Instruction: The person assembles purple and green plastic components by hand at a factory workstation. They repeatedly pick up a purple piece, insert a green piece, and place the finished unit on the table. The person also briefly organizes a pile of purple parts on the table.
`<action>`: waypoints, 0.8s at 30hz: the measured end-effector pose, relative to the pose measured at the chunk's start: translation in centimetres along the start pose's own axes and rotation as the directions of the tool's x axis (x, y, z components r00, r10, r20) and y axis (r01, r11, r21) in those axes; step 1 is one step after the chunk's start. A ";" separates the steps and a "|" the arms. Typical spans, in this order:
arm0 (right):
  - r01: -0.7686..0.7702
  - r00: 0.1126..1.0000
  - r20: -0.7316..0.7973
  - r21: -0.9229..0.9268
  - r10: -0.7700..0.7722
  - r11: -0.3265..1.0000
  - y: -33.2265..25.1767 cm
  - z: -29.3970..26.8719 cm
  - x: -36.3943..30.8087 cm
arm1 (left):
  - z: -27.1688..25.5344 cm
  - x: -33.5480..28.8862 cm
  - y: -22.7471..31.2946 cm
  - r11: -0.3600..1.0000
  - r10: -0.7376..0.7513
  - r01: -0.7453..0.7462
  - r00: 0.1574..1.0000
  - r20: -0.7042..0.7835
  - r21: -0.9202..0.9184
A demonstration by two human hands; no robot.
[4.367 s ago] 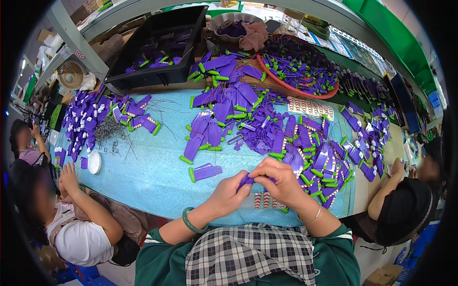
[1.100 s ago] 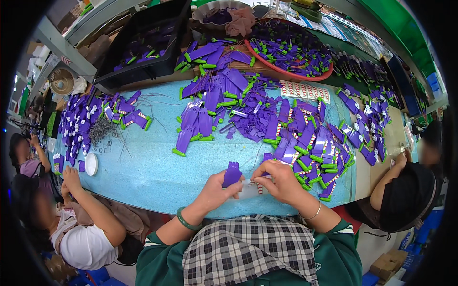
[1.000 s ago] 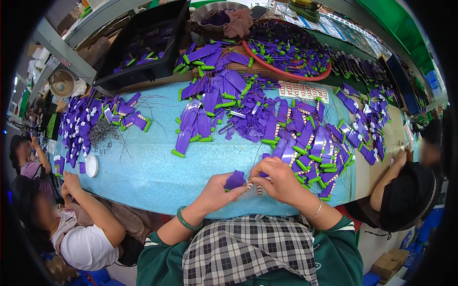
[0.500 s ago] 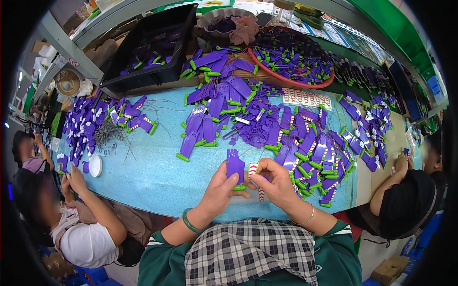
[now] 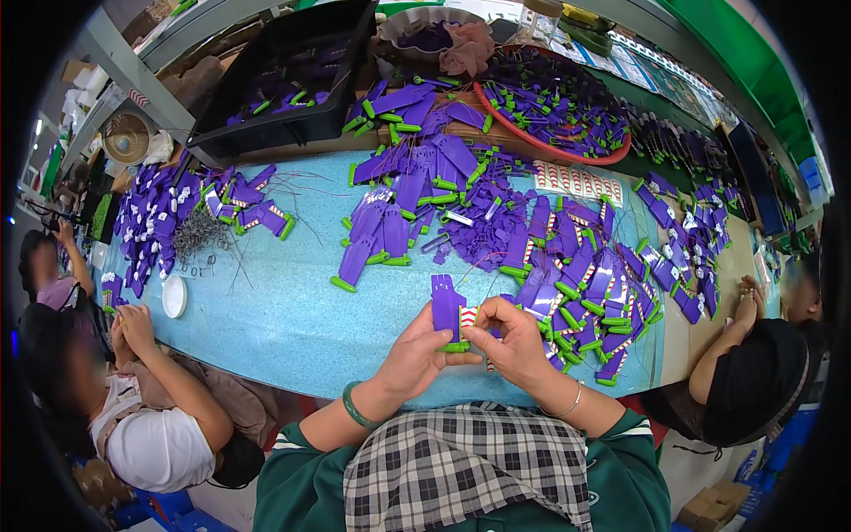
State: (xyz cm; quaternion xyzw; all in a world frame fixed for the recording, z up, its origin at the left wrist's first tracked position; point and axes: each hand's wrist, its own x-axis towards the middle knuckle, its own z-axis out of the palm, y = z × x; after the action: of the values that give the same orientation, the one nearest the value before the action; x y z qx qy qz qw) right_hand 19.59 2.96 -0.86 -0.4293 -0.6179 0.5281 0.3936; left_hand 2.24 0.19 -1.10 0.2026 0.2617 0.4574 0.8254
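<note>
Left hand (image 5: 417, 350) fingers grip purple part (image 5: 446, 308) upright; right hand (image 5: 512, 341) fingers pinch striped sticker (image 5: 469, 317) against it, above table (image 5: 284, 310).

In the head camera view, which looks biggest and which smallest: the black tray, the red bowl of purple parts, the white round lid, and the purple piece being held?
1. black tray
2. red bowl, slightly smaller
3. purple piece, nearer the camera, so perhaps flattered
4. white round lid
</note>
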 end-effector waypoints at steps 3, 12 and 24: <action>0.046 0.999 0.030 -0.067 -0.044 0.997 -0.1 -0.2 -0.1 | 0.0 0.0 -0.1 0.999 0.008 -0.008 1.000 0.006 0.031; 0.252 0.962 -0.046 -0.215 -0.267 0.944 -0.4 -0.4 0.1 | 0.4 -0.1 -0.8 0.918 0.083 -0.073 0.996 -0.009 0.390; 0.552 0.772 0.016 -0.512 -0.635 0.658 -1.1 -0.7 0.0 | 0.3 -0.6 -1.5 0.739 0.181 -0.201 0.979 0.098 0.643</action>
State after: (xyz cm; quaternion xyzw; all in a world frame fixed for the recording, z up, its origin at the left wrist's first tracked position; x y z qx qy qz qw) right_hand 20.09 3.09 0.30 -0.3301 -0.8017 0.1587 0.4723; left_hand 3.16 -1.10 -1.63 0.5085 0.3698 0.4171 0.6563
